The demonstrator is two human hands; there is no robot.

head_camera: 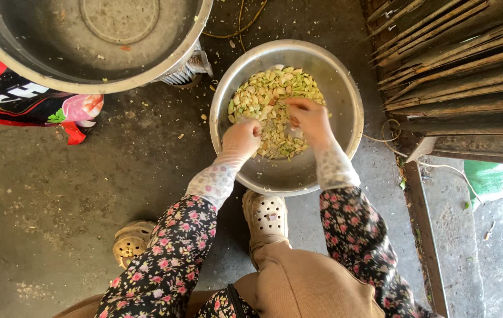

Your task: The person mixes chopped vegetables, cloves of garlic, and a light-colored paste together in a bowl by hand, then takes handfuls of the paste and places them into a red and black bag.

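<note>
A round metal bowl point(345, 112) sits on the concrete floor, holding a heap of pale green and yellowish shelled pieces point(269, 97). My left hand point(241, 138) is closed in a fist at the near left edge of the heap, gripping some of the pieces. Over the right side of the heap, my right hand point(308, 119) has its fingers bent down into the pieces. Whether it holds any is hidden. Both arms wear floral sleeves with pale patterned cuffs.
A larger metal basin point(86, 44) stands at the upper left, above a red printed bag point(33, 103). Stacked wooden slats point(457, 65) lie to the right, with a green bag point(490, 179) below them. My beige clog point(265, 219) rests just below the bowl, another point(130, 241) to the left.
</note>
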